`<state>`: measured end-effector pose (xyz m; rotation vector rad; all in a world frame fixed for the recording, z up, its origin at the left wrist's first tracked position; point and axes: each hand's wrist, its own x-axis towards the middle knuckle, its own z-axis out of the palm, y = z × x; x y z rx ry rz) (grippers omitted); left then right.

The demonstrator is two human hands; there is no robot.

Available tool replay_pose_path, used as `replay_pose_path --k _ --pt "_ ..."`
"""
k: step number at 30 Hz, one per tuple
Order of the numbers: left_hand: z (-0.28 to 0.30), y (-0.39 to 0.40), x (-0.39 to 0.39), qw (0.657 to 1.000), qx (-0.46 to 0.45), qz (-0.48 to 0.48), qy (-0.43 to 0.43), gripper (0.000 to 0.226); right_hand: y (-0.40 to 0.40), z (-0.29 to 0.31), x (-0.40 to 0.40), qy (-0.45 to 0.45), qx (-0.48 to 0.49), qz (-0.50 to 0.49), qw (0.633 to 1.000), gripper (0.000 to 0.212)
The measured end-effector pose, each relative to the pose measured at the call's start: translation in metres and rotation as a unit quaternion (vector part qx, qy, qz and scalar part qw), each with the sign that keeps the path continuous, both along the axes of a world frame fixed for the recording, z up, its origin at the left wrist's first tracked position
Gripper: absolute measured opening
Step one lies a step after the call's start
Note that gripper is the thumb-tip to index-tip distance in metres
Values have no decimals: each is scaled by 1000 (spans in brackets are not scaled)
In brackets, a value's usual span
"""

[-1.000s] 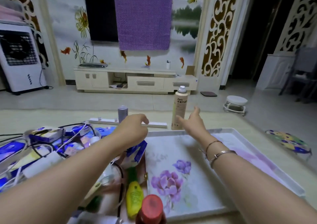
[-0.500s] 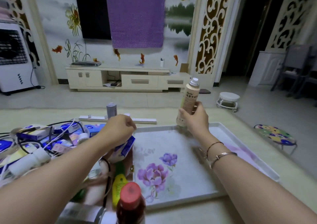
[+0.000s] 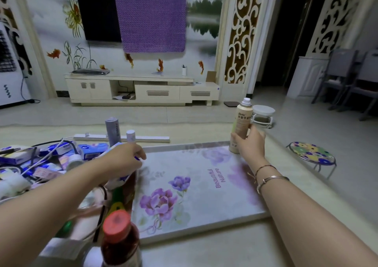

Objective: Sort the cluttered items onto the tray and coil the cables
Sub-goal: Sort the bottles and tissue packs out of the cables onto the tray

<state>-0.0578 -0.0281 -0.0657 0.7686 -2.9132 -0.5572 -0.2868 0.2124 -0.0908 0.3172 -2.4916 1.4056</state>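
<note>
My right hand [image 3: 248, 144] grips a beige spray can [image 3: 242, 119] around its lower half. The can is upright at the far right corner of the floral tray [image 3: 184, 235]; I cannot tell whether its base touches the tray. My left hand [image 3: 124, 160] hovers at the tray's left edge, fingers curled round a blue and white pack [image 3: 120, 181]. Left of the tray lies a pile of blue and white packs [image 3: 61, 150], tangled with a white cable [image 3: 48, 154] and black cables.
A grey can [image 3: 112, 131], a small white bottle [image 3: 131, 135] and a white power strip [image 3: 155, 138] stand beyond the pile. A red-capped bottle [image 3: 118, 238] and a yellow-green bottle [image 3: 116, 203] are near me. A floral stool [image 3: 312, 153] stands at right.
My right hand reached the spray can beyond the tray, gripped it, lifted it and brought it upright to the tray's far right corner. My left hand moved slightly right with its pack.
</note>
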Motion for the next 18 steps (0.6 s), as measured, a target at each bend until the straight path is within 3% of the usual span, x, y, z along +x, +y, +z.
replay_pose_path --k 6,11,13,15,18 --pt "3 4 0 1000 7 5 1 28 6 -2 0 -38 56 -24 997 59" --pt "28 26 14 998 37 -5 44 30 10 11 47 -62 24 3 998 38" --pt "39 38 27 996 45 1 73 30 7 22 87 -52 2 69 996 22" --pt "48 50 36 994 57 8 98 31 6 32 131 -46 -29 189 981 22" --pt "52 66 55 986 77 36 140 31 11 48 198 -92 22 401 911 33"
